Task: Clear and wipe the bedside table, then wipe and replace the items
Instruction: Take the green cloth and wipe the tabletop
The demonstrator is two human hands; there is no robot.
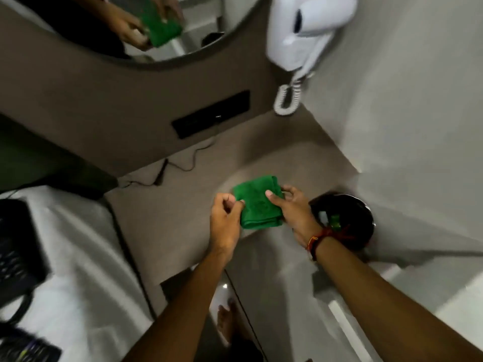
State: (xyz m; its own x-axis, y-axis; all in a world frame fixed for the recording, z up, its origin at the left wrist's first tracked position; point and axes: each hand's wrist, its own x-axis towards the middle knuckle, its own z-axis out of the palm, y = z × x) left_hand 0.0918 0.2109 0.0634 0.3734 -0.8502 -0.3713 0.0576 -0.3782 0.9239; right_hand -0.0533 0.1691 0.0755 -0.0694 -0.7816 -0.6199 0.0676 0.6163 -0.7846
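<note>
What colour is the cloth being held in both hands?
The cloth is bright green, plain to see in the head view.

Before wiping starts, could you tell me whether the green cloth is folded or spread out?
Folded: the green cloth forms a compact, layered pad.

Folded green cloth [257, 202] between left hand [224, 223] and right hand [294, 210], above the bare bedside table [162, 218].

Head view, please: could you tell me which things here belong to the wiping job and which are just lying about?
Job: folded green cloth held by both hands (left, right); grey-brown bedside tabletop.
Lying about: white wall telephone; thin black cable; round black bin.
</note>
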